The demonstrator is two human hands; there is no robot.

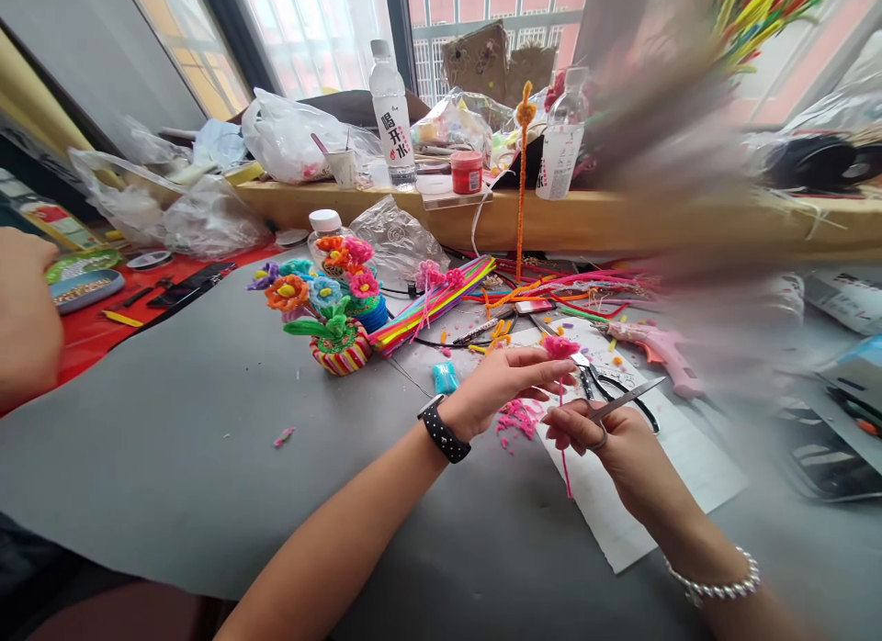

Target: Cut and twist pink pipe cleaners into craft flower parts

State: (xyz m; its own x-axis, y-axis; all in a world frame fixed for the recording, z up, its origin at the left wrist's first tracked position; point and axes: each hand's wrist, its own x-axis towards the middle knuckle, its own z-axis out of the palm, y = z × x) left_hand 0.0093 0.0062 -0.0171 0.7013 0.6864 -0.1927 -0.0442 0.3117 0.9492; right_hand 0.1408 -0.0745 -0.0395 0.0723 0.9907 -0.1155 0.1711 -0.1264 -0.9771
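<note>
On the white label [394, 134] of the clear bottle [391, 113] on the ledge [310, 198] we read three large black characters, 喝开水, set one below another, with a red drop mark beside them; the smaller lettering around them is too fine for us; on the second bottle [563, 145], turned partly away, and the red jar [467, 172], we see print but cannot read it surely.

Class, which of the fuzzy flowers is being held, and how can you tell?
The pink flower, held up by the left hand. The other flowers, above the striped pot and at the colourful bundle, are in nobody's hand.
</note>
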